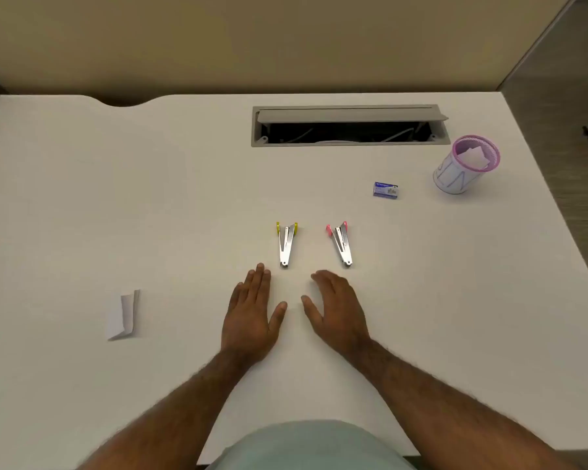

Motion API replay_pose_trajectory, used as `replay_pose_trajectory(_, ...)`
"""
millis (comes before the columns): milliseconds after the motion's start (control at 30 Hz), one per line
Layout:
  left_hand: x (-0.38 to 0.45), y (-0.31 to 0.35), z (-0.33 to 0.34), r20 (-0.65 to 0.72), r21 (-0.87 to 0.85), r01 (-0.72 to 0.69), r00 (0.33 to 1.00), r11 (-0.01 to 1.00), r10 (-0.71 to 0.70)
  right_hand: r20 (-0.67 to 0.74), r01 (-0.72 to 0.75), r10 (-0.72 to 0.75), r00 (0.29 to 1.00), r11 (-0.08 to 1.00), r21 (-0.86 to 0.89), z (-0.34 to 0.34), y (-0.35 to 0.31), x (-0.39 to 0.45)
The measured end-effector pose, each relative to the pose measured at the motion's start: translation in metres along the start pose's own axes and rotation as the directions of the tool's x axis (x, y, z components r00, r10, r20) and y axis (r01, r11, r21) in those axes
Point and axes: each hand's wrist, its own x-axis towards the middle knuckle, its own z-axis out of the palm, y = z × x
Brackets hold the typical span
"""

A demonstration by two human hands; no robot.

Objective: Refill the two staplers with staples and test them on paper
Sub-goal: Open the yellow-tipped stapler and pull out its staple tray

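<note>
Two small metal staplers lie side by side on the white desk point(150, 215), both spread open in a V. The yellow-tipped stapler point(287, 244) is on the left, the pink-tipped stapler point(341, 244) on the right. A small blue staple box point(385, 190) sits farther back to the right. A folded piece of white paper point(124, 315) lies at the left. My left hand point(252, 317) rests flat on the desk just below the yellow stapler, fingers straight. My right hand point(336, 310) rests beside it, fingers relaxed, below the pink stapler. Neither hand holds anything.
A pink mesh cup point(465, 164) wrapped in white paper, with paper scraps inside, stands at the back right. An open cable hatch point(347, 127) with wires inside is set into the desk at the back. The desk's right edge drops to the floor.
</note>
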Motion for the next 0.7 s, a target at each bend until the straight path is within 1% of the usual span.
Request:
replay_pose_trajectory(67,0.012,0.000,-0.006,-0.040,-0.089,0.042,0.998,0.995,-0.045,-0.006,-0.114,0.116,0.993,0.984,0.138,0.002,-0.006,0.019)
replay_pose_trajectory(133,0.025,-0.002,-0.010,-0.059,-0.130,0.068,0.995,0.989,-0.076,0.006,-0.207,0.210,0.978,0.957,0.202,0.002,-0.013,0.039)
replay_pose_trajectory(233,0.040,-0.002,-0.013,-0.084,-0.180,0.072,0.993,0.981,-0.088,0.050,-0.316,0.314,0.948,0.911,0.265,0.006,-0.017,0.061)
replay_pose_trajectory(367,0.068,0.002,-0.023,-0.186,-0.240,0.103,0.971,0.965,-0.150,0.118,-0.445,0.430,0.895,0.845,0.298,0.009,-0.021,0.094)
replay_pose_trajectory(433,0.085,0.009,-0.028,-0.172,-0.337,0.148,0.961,0.930,-0.215,0.146,-0.473,0.450,0.881,0.826,0.306,0.010,-0.022,0.109)
replay_pose_trajectory(533,0.107,0.021,-0.035,-0.052,-0.464,0.287,0.935,0.838,-0.350,0.197,-0.480,0.439,0.876,0.828,0.289,0.014,-0.024,0.125)
replay_pose_trajectory(600,0.117,0.028,-0.035,-0.010,-0.469,0.327,0.927,0.820,-0.375,0.203,-0.452,0.410,0.889,0.855,0.253,0.018,-0.025,0.132)
replay_pose_trajectory(700,0.122,0.035,-0.035,-0.020,-0.484,0.353,0.910,0.801,-0.413,0.183,-0.439,0.403,0.897,0.866,0.239,0.022,-0.026,0.135)
